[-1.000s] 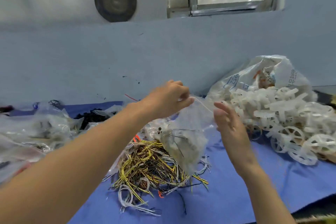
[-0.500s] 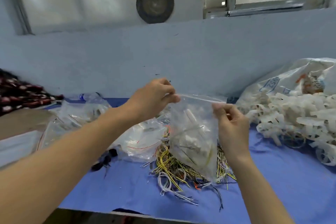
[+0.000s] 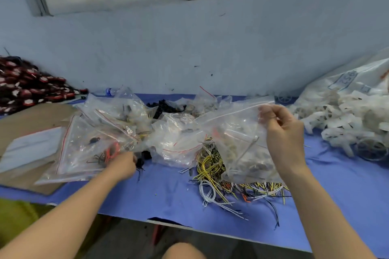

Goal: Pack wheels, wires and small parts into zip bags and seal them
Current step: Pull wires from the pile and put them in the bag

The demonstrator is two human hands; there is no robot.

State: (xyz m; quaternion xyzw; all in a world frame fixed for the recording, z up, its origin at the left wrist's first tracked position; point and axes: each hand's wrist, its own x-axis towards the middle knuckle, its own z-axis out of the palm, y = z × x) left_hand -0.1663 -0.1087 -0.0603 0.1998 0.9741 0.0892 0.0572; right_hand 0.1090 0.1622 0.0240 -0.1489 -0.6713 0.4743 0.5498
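Right hand holds a filled zip bag by its top edge; left hand reaches the small black parts.

Largest first: the blue table cover point(image 3: 168, 193) carries the heap of white plastic wheels point(image 3: 347, 115) at your right, the stack of filled zip bags point(image 3: 101, 132) at your left and the tangle of yellow, black and white wires point(image 3: 223, 176) in the middle. Your right hand point(image 3: 284, 130) pinches the clear zip bag point(image 3: 237, 132) at its upper right corner, so it hangs above the wires. Your left hand point(image 3: 124, 166) rests by the small black parts point(image 3: 143, 156), fingers curled; its grip cannot be told.

Left hand point(image 3: 124, 164) released zip bag point(image 3: 237, 132), reaching left.
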